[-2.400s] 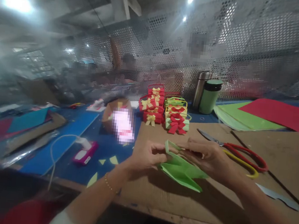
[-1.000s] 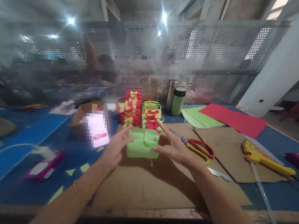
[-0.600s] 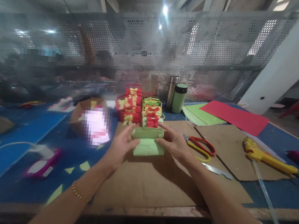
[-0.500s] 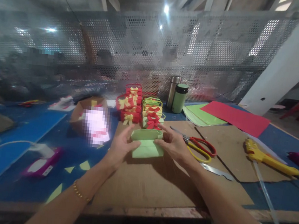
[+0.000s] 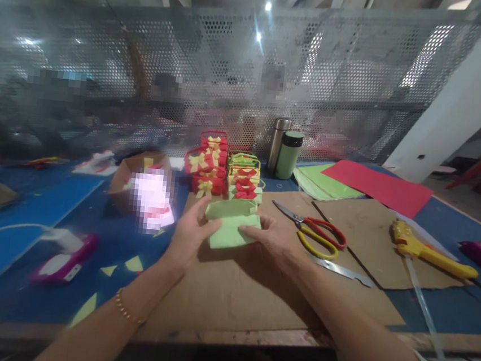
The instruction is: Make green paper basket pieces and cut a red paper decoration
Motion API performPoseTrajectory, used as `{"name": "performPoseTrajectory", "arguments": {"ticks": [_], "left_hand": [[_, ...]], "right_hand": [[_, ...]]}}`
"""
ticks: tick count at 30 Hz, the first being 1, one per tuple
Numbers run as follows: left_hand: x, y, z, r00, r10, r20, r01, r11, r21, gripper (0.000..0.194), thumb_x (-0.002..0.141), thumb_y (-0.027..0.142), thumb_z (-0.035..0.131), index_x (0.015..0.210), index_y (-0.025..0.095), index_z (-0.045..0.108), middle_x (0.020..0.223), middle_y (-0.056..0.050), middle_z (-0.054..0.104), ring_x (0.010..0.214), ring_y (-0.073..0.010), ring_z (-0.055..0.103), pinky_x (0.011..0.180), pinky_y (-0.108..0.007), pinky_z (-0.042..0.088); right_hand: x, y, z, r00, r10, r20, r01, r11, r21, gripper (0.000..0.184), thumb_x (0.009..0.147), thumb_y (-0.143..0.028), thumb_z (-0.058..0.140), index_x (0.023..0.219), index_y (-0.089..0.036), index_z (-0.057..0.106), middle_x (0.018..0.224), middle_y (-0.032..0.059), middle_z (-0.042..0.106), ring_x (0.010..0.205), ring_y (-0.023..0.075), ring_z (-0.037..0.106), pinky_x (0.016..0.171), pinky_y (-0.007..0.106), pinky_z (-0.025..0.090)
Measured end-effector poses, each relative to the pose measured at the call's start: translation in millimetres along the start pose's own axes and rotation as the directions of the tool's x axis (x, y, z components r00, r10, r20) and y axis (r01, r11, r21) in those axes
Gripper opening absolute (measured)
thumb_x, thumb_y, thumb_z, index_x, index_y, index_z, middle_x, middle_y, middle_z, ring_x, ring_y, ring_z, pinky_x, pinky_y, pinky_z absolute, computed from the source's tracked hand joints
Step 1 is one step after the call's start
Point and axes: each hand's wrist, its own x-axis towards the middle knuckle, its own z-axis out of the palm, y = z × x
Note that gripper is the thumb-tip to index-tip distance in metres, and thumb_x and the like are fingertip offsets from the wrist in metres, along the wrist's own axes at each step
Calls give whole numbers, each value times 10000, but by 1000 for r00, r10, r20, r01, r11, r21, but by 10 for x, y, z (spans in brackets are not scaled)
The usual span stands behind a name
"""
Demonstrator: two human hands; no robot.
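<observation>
Between my two hands is a folded light-green paper box [image 5: 232, 228], its flap side facing away from me. My left hand [image 5: 191, 229] grips its left end, thumb on the near face and fingers behind. At the right end my right hand [image 5: 272, 237] pinches it, with the thumb laid across the front; the other fingers are partly hidden. Under the hands lies a cardboard sheet [image 5: 229, 298]. Just beyond stand small red boxes with yellow bows [image 5: 208, 171] and pale green and yellow boxes with red bows [image 5: 245, 184].
Red-and-yellow-handled scissors [image 5: 318, 233] and a metal blade [image 5: 344, 271] lie to the right, near a yellow glue gun [image 5: 433, 253]. Green and red paper sheets [image 5: 378, 182] and two flasks [image 5: 289, 157] are behind. Leftward are a lit phone [image 5: 153, 200], a cardboard box [image 5: 123, 183] and a purple device [image 5: 65, 260].
The paper box has tilted slightly and shifted a little left. My right thumb has slid inward across its front face. The whole view has moved slightly.
</observation>
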Motion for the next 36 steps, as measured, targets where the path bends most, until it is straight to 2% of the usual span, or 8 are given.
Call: {"name": "performPoseTrajectory", "arguments": {"ticks": [5, 9, 13, 19, 23, 26, 31, 36], "left_hand": [[-40, 46, 23, 994, -90, 65, 90, 996, 9, 548, 790, 403, 834, 1232, 122, 672, 1124, -145, 760, 989, -245, 738, 783, -285, 596], [-55, -8, 0, 950, -252, 184, 238, 966, 97, 525, 668, 329, 929, 1105, 116, 733, 904, -132, 781, 805, -248, 759, 674, -305, 613], [-48, -73, -36, 961, -229, 158, 216, 972, 91, 500, 654, 273, 937, 1097, 144, 745, 807, -102, 773, 695, -221, 751, 604, -293, 613], [-39, -46, -21, 942, -277, 188, 272, 961, 55, 539, 649, 293, 943, 1120, 130, 738, 827, -113, 780, 716, -234, 760, 631, -317, 628], [-9, -35, -15, 974, -171, 146, 172, 985, 1, 515, 605, 318, 960, 1025, 93, 764, 888, -129, 800, 850, -271, 767, 754, -354, 636], [22, 0, -23, 989, -122, 81, 127, 990, -59, 523, 603, 328, 960, 1035, 99, 772, 965, -130, 810, 947, -288, 764, 853, -370, 622], [62, 78, -33, 988, -137, 71, 147, 976, -160, 468, 632, 268, 948, 1032, 96, 776, 1039, -141, 805, 1006, -280, 758, 916, -344, 608], [98, 95, -47, 988, -137, 65, 148, 966, -211, 388, 698, 172, 888, 1055, 87, 763, 1028, -125, 808, 843, -205, 768, 739, -235, 620]], "right_hand": [[1, -15, -23, 993, -20, -120, 24, 999, 29, 421, 570, -407, 917, 898, -188, 768, 853, 42, 786, 746, 201, 696, 725, 340, 559], [-1, -22, -24, 991, -53, -123, 53, 999, -6, 402, 569, -398, 916, 878, -193, 760, 846, 28, 780, 741, 195, 688, 729, 335, 548], [3, -12, -18, 996, -61, -71, 59, 998, -28, 434, 542, -419, 931, 875, -200, 757, 837, 24, 778, 769, 209, 700, 763, 351, 552], [-5, -1, -14, 994, -80, -74, 79, 997, -16, 462, 562, -457, 921, 905, -197, 754, 887, 40, 783, 774, 211, 702, 765, 363, 565], [-38, -35, 11, 996, -84, -31, 83, 996, -43, 462, 591, -501, 907, 873, -184, 722, 797, 16, 739, 682, 164, 660, 668, 304, 538], [-62, -80, 9, 994, -108, -33, 107, 994, -34, 471, 700, -601, 825, 878, -185, 694, 738, -2, 680, 607, 127, 609, 588, 264, 498], [-51, -109, -37, 938, -293, -187, 285, 956, -68, 419, 784, -601, 755, 862, -201, 660, 823, 7, 677, 629, 117, 617, 576, 247, 478], [-36, -109, -25, 882, -438, -177, 407, 895, -183, 317, 792, -514, 746, 813, -214, 646, 700, -27, 607, 575, 116, 556, 561, 264, 474]]}}
